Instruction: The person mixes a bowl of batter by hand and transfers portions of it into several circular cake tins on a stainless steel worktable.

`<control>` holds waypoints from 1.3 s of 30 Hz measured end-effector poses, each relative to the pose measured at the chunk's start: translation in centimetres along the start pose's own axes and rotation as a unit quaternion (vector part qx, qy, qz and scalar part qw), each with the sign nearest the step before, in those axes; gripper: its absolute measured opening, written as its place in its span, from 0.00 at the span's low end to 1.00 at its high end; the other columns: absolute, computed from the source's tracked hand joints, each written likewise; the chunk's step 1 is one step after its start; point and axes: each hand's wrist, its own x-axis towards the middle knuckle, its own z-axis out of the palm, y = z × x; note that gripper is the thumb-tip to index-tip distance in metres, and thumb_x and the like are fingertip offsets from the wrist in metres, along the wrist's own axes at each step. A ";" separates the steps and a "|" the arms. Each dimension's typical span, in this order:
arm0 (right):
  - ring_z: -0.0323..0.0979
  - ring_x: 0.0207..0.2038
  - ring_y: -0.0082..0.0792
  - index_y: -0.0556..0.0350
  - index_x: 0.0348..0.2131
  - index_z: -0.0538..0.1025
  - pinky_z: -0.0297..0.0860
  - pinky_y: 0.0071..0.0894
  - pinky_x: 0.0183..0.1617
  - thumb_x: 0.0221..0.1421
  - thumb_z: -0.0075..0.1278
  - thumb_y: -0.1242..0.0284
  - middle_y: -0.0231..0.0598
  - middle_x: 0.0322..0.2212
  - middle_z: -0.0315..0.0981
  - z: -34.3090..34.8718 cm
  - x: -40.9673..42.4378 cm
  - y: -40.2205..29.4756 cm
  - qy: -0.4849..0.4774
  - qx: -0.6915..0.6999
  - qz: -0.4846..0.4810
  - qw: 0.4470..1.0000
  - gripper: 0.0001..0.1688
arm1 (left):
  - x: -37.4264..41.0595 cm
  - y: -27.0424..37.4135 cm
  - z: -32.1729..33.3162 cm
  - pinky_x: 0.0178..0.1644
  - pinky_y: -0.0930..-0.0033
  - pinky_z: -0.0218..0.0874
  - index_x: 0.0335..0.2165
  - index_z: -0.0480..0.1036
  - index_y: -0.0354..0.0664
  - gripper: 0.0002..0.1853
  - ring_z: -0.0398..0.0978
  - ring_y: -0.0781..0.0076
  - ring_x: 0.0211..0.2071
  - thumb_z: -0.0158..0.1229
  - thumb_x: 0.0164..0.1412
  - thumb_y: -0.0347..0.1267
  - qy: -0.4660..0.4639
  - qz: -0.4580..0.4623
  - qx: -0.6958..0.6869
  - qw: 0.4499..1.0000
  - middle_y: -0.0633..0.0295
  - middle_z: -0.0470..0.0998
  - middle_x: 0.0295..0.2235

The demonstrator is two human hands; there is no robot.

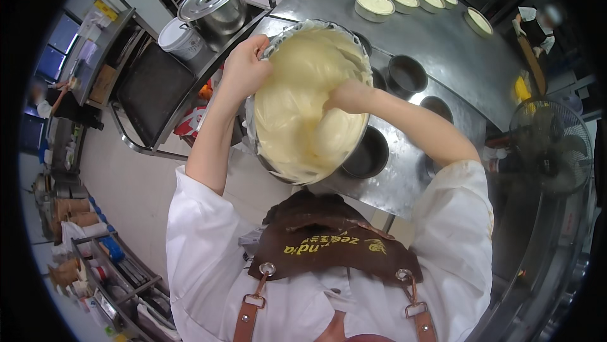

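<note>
A large mixing bowl is tilted towards me, full of pale yellow batter. White smears of batter coat its rim. My left hand grips the rim at the upper left. Blurred by motion, my right hand reaches over the right side and into the batter. Its fingers are partly sunk, so whether it holds a tool cannot be seen. Close to the bowl's right side stand dark round cake tins, one of them just below my right forearm.
Several batter-filled round tins stand on the steel table at the back. On the left, a cart holds a lidded steel pot, a white bucket and a black tray. A fan stands right. Two people work farther off.
</note>
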 end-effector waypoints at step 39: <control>0.71 0.30 0.40 0.41 0.35 0.77 0.67 0.34 0.33 0.44 0.42 0.80 0.35 0.27 0.72 -3.5 -5.2 -2.0 0.119 0.043 0.007 0.992 0.19 | 0.5 2.4 2.4 0.28 0.62 0.58 0.30 0.69 0.41 0.15 0.70 0.55 0.24 0.50 0.36 0.30 0.055 -0.021 0.135 0.989 0.54 0.69 0.18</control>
